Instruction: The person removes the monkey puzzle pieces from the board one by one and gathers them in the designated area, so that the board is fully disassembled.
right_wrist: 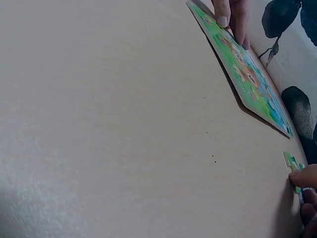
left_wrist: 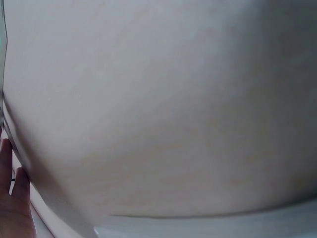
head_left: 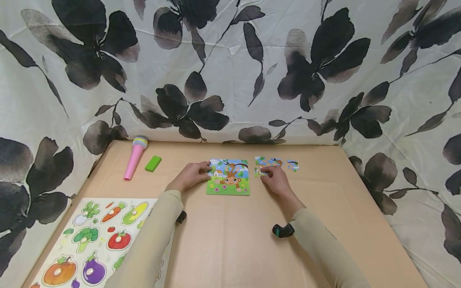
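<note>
A square monkey picture puzzle board (head_left: 228, 178) lies in front of me. My left hand (head_left: 190, 175) holds it at its left edge, the thumb on the printed face in the right wrist view. Only the fingers of that hand (left_wrist: 15, 203) show in the left wrist view, at the lower left. To the right of the board, my right hand (head_left: 277, 181) pinches a puzzle piece (right_wrist: 293, 171) between thumb and fingers, partly hidden by them. Beyond that hand lie other printed puzzle pieces (head_left: 276, 161), and a separate piece (head_left: 293, 165) sits at their right.
A pink toy microphone (head_left: 135, 160) and a green block (head_left: 153, 163) lie at the back left of the table (head_left: 230, 240). A vegetable peg board (head_left: 90, 240) covers the front left, partly under my left sleeve. Floral cloth (head_left: 245, 80) hangs behind the table's back edge.
</note>
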`<state>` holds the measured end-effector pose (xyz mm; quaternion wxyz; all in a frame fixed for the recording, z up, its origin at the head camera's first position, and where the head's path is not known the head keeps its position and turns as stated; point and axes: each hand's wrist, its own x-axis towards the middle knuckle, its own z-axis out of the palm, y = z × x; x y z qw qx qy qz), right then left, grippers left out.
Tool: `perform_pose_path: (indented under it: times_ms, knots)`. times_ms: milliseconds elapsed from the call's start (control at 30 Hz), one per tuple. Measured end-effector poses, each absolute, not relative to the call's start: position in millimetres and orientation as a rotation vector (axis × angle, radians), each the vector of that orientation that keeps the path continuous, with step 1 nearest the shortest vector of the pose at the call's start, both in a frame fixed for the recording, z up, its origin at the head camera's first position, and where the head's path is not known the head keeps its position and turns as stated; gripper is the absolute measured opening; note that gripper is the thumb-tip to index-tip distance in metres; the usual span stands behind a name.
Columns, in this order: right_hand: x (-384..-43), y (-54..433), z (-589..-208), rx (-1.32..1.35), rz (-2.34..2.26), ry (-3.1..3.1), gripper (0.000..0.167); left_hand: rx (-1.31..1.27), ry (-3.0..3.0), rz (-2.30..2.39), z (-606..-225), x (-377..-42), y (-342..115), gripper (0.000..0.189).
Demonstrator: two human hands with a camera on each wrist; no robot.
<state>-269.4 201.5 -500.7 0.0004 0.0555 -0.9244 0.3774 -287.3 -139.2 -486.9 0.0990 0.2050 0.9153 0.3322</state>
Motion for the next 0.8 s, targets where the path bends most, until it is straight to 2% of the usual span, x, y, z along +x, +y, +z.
perform_pose_path:
  times_ms: [400,800]
  knots:
    - [-270.7,196.4,-495.0,0.2,1.265,-2.897,0.031,0.608,2.714,0.99,-484.4,-284.7,-138.8,0.041]
    - [-266.8,142.7,-477.2,0.269,1.603,-2.9,0.036,0.61,2.708,1.0,-482.4,-284.1,-137.9,0.041]
